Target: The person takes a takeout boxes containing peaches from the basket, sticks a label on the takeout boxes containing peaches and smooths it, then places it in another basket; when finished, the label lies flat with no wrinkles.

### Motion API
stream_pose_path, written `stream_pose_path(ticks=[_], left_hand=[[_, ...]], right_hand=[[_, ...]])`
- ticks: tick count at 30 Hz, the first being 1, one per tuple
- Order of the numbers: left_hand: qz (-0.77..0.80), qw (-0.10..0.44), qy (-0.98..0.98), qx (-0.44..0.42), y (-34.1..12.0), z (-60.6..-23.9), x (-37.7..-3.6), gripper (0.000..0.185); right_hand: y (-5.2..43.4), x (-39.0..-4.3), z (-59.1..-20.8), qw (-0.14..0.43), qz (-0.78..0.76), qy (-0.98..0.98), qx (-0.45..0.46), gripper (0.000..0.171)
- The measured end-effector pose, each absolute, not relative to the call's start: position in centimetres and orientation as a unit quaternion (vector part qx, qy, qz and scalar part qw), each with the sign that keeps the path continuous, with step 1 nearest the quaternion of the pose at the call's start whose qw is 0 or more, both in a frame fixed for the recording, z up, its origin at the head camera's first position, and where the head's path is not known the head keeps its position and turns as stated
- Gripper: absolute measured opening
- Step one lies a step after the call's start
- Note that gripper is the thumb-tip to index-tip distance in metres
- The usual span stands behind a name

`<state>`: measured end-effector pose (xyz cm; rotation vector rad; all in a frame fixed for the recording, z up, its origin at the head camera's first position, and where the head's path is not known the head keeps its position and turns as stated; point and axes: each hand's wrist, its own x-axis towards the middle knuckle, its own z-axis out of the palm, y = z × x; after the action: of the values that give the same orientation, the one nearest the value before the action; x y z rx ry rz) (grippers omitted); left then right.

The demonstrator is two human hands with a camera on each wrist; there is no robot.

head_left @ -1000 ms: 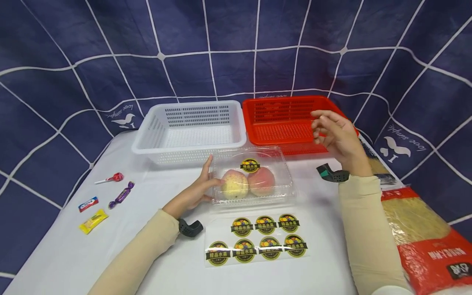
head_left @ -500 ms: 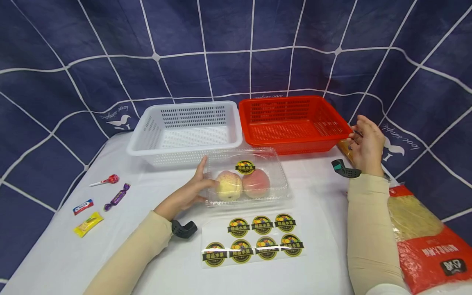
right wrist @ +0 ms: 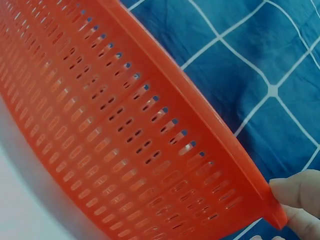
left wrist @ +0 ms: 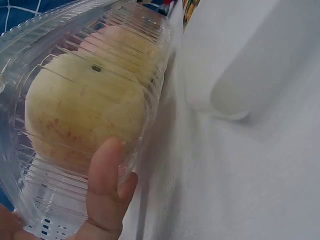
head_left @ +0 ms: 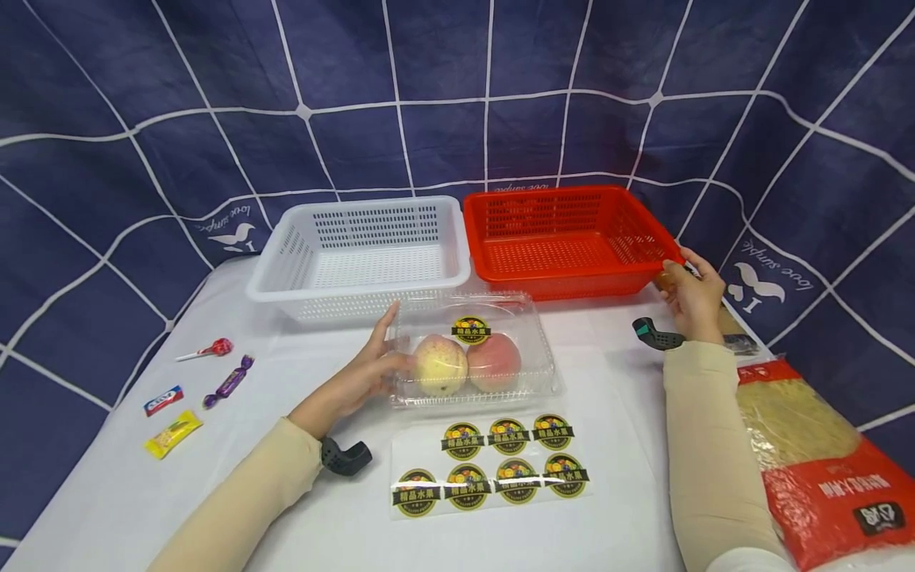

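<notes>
My left hand [head_left: 357, 380] grips the left end of a clear plastic fruit box [head_left: 532, 361], its thumb [left wrist: 106, 175] against the near side. Inside lie two round fruits: a pale yellow one with red flecks [head_left: 440, 367] and a pinkish-red one [head_left: 495, 364]. A round black-and-gold fruit sticker [head_left: 470, 330] is on the lid. At the right, my right hand [head_left: 696, 294] pinches the front right corner of a red plastic basket [head_left: 565, 287]; in the right wrist view, thumb and fingers close on its rim [right wrist: 276, 212]. No contents show in this basket.
A white basket [head_left: 357, 295] stands beside the red one. A sheet of stickers [head_left: 493, 473] lies in front of the box. At left are a lollipop [head_left: 220, 346] and several wrapped sweets [head_left: 229, 383]. A red-and-clear food packet [head_left: 822, 469] lies at right.
My right hand has swung right from over the red basket, then come back in and taken hold of its corner. The fruit box has shifted slightly toward me and left with my left hand.
</notes>
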<state>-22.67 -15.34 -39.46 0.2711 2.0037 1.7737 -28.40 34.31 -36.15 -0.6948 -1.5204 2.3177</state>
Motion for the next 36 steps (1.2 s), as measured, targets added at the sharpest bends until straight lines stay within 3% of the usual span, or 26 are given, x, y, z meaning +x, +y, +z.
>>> stream_pose_path(ticks=[15, 36], left_hand=[[0.644, 0.205, 0.726, 0.129, -16.3, -33.3, -21.1, 0.102], [0.714, 0.105, 0.686, 0.093, -7.0, -27.6, -31.3, 0.087]], right_hand=[[34.3, -29.3, -36.9, 0.16, 0.793, -0.534, -0.244, 0.053], [34.5, -29.4, -37.4, 0.168, 0.778, -0.552, -0.247, 0.043]])
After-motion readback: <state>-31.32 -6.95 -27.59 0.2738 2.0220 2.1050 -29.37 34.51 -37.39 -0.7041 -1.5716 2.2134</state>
